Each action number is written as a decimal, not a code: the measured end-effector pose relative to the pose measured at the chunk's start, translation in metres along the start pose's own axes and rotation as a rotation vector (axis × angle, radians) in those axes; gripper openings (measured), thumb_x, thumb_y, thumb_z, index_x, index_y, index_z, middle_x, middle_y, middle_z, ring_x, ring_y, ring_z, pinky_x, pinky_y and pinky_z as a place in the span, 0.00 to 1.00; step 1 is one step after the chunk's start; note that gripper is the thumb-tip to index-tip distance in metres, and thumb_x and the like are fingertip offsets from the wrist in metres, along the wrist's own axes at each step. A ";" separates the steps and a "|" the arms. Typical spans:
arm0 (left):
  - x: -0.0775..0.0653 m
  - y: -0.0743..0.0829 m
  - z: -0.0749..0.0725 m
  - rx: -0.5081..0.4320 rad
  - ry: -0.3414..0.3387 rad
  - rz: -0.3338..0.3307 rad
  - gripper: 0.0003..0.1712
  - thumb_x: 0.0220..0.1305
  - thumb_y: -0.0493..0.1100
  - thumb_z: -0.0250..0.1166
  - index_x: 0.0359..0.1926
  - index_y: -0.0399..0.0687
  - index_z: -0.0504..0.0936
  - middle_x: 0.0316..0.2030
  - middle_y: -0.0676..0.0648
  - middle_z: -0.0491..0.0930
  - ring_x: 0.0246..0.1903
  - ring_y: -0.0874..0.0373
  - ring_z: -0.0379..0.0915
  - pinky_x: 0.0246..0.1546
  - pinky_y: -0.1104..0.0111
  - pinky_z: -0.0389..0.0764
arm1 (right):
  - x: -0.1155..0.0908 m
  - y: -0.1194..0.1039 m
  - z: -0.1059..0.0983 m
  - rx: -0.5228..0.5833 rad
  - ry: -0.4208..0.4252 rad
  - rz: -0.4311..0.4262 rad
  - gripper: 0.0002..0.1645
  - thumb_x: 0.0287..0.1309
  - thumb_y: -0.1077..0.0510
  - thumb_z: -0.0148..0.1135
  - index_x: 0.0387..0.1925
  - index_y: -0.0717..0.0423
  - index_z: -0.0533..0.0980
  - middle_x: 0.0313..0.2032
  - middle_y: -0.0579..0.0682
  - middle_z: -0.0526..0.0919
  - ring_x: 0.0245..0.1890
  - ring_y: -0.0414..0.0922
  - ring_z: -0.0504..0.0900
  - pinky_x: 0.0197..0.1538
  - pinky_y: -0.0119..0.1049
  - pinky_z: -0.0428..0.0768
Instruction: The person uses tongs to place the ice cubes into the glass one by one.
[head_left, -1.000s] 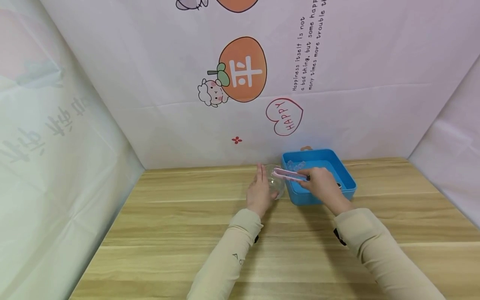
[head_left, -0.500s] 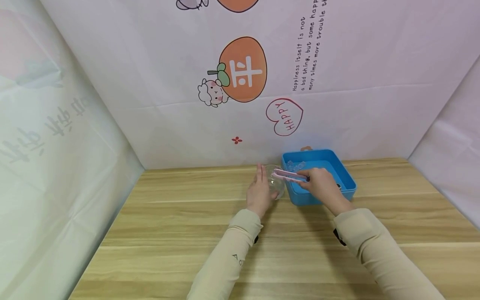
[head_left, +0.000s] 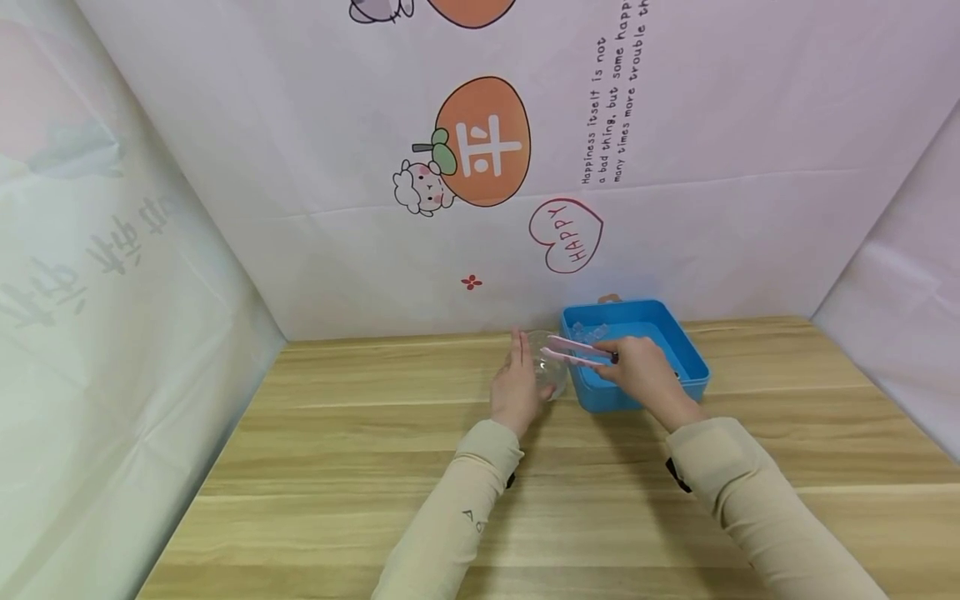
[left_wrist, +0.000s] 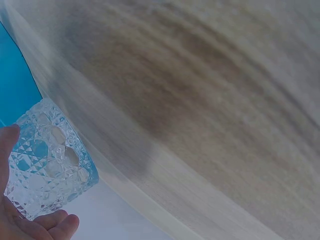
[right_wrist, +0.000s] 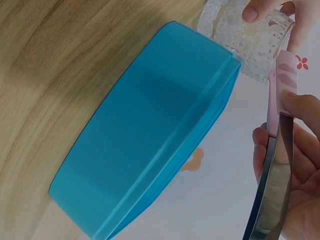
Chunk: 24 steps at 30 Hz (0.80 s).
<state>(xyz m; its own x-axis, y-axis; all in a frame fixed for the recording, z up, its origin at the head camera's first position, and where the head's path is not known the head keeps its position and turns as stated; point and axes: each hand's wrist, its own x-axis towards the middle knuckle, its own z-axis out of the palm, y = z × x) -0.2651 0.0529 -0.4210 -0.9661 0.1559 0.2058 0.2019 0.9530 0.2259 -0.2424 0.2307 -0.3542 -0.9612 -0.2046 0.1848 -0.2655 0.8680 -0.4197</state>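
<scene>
My left hand [head_left: 516, 390] holds a clear, cut-pattern glass [left_wrist: 50, 155] at the left side of a blue box. In the left wrist view, the thumb and fingers lie on opposite sides of the glass. My right hand [head_left: 647, 371] grips a pair of pink-tipped tongs [right_wrist: 286, 75] with metal arms. The tongs' tips are spread apart and overlap the mouth of the glass in the head view; nothing shows between them. Rounded shapes show through the glass wall in the left wrist view.
The blue box [head_left: 622, 400] stands near the back wall, beside the glass. Several clear pieces [head_left: 597, 333] lie in its far left corner. A small dark item [head_left: 677, 375] shows inside by the right forearm. The wooden table [head_left: 360, 467] meets printed white sheets behind and at the sides.
The tongs' tips, close together before, have spread apart over the glass. Both hands stay in place, and the head view has shifted very slightly.
</scene>
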 end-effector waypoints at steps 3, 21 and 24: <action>-0.001 0.000 -0.001 -0.011 -0.002 -0.003 0.57 0.56 0.60 0.67 0.74 0.39 0.47 0.76 0.44 0.47 0.55 0.54 0.76 0.50 0.67 0.79 | 0.000 0.001 -0.002 0.004 0.015 -0.001 0.22 0.55 0.62 0.65 0.51 0.67 0.78 0.28 0.61 0.84 0.18 0.42 0.71 0.19 0.30 0.64; 0.001 -0.001 0.002 0.017 0.011 0.000 0.57 0.56 0.61 0.66 0.74 0.39 0.47 0.75 0.44 0.47 0.51 0.55 0.78 0.48 0.68 0.80 | 0.010 0.024 -0.016 -0.017 0.062 0.140 0.26 0.58 0.60 0.63 0.55 0.70 0.74 0.39 0.69 0.83 0.24 0.50 0.79 0.21 0.33 0.71; 0.001 -0.001 0.001 0.016 0.007 -0.002 0.57 0.56 0.61 0.66 0.74 0.39 0.47 0.76 0.44 0.47 0.51 0.55 0.78 0.48 0.68 0.80 | 0.012 0.028 -0.014 -0.031 0.077 0.158 0.26 0.58 0.60 0.63 0.55 0.71 0.74 0.43 0.71 0.82 0.30 0.56 0.83 0.26 0.39 0.79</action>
<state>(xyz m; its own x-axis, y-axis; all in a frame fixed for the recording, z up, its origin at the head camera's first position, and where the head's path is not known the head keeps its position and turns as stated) -0.2660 0.0521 -0.4220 -0.9654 0.1525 0.2117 0.1976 0.9572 0.2115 -0.2600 0.2591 -0.3518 -0.9818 -0.0307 0.1872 -0.1084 0.9004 -0.4213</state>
